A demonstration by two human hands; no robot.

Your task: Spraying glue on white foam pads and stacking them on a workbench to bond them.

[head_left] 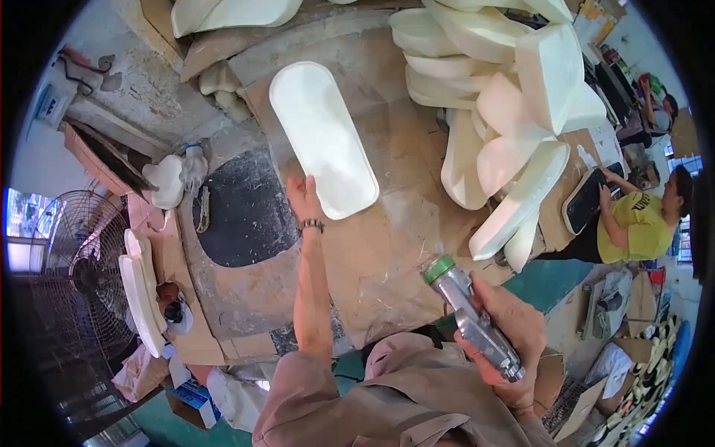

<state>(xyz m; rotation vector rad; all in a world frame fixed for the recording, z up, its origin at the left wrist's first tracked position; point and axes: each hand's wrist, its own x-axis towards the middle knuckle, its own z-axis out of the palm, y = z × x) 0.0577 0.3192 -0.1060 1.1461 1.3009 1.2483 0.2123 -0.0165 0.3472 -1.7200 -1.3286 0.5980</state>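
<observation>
Head view: white foam pad (324,141), long w/ rounded corners, lies flat on cardboard-covered worktable (395,257), approx. centre. L hand (303,197) at pad's near left edge, fingers part-curled; pinch or mere contact, can't tell. R hand (514,320) wrapped firmly round silver hand tool (477,320) w/ green collar, held clear of pad; exact type n/d. Risks (judgement): pad could skid or swivel, cause being one-sided hold on loose cardboard; tool head could mark pad if brought in at poor angle; foam pile (547,82) at R, stacked irreg. and leaning, could slip onto work area if knocked. Containers: open cardboard box (97,156) at far L, interior dark, contents n/d; lower-L carton (186,413) w/ blue-and-white item inside; lower-R cardboard box (551,376), contents not visible. Co-worker (644,227) in yellow top, far R, handling dark-rimmed panel (585,197), well apart from pad.
</observation>
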